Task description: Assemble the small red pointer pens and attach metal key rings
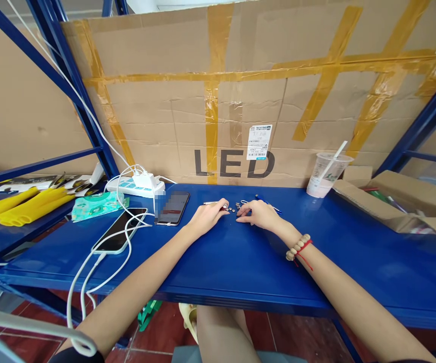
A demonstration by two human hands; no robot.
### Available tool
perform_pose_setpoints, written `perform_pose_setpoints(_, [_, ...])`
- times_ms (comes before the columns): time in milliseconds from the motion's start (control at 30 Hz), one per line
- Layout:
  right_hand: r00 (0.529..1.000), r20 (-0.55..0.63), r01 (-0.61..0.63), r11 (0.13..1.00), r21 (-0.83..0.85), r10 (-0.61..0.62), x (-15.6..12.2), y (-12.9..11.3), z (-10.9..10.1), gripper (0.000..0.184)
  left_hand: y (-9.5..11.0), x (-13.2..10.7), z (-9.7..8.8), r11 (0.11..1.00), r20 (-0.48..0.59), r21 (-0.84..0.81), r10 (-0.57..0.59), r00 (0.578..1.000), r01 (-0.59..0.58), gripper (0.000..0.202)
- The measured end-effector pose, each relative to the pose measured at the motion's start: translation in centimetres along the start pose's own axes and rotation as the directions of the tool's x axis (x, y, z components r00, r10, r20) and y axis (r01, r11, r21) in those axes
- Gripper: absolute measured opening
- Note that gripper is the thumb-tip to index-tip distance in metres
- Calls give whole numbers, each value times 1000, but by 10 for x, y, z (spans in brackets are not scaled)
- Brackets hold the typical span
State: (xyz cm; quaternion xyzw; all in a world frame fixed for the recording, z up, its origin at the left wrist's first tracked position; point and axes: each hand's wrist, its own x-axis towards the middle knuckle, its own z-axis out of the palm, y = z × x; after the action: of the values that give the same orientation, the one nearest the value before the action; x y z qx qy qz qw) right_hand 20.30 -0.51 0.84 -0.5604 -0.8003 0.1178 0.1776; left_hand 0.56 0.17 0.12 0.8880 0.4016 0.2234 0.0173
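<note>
My left hand [207, 217] rests on the blue shelf top, its thumb and index finger curled around a small shiny metal piece [225, 206]. Behind its knuckles a thin silver item [211, 202] partly shows. Across from it, my right hand [259, 214] touches the surface with thumb and index finger apart and nothing visible between them. A few tiny round metal parts [232, 208] lie between both hands. Next to the right fingertips are another small metal part [238, 205] and a white loop [244, 201]. A blue pen [273, 205] lies behind the right hand, partly covered by it.
Left of my hands lie two phones [173, 207] [117, 234], white charging cables [85, 272], a power strip [137, 185] and a green packet [96, 205]. A plastic cup [326, 175] and an open carton [395, 201] stand right. A large cardboard sheet [172, 126] backs the shelf.
</note>
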Motion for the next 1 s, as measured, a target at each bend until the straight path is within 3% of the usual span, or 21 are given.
perform_pose_setpoints(133, [1000,-10,-19,1000,6,19,1,2,0,15,0,-1,-1,1000,-25,-26,-3,1000,2,16])
perform_pose_setpoints(267, [982,-187,25,999,-34,-31,0,-2,-3,12,0,-1,-1,1000,-12,9,20,1000,-20,21])
perform_pose_setpoints(400, [942,-328,135,974,184,-69,1,-9,-4,19,-3,0,1,998,-3,46,51,999,-51,21])
perform_pose_setpoints(500, [951,-295,212,894,395,-95,1,-15,-1,25,-4,1,3,996,-4,54,76,997,-76,20])
perform_pose_setpoints(600, [963,-247,219,842,494,-105,1,-20,2,30,-4,1,3,992,4,71,104,995,-104,20])
perform_pose_setpoints(833, [983,-163,157,839,521,-82,2,-19,0,32,-4,1,4,988,-11,93,123,992,-122,21])
perform_pose_setpoints(1000, [972,-226,175,825,537,-59,2,-19,1,34,-2,1,3,990,-22,78,118,993,-116,21])
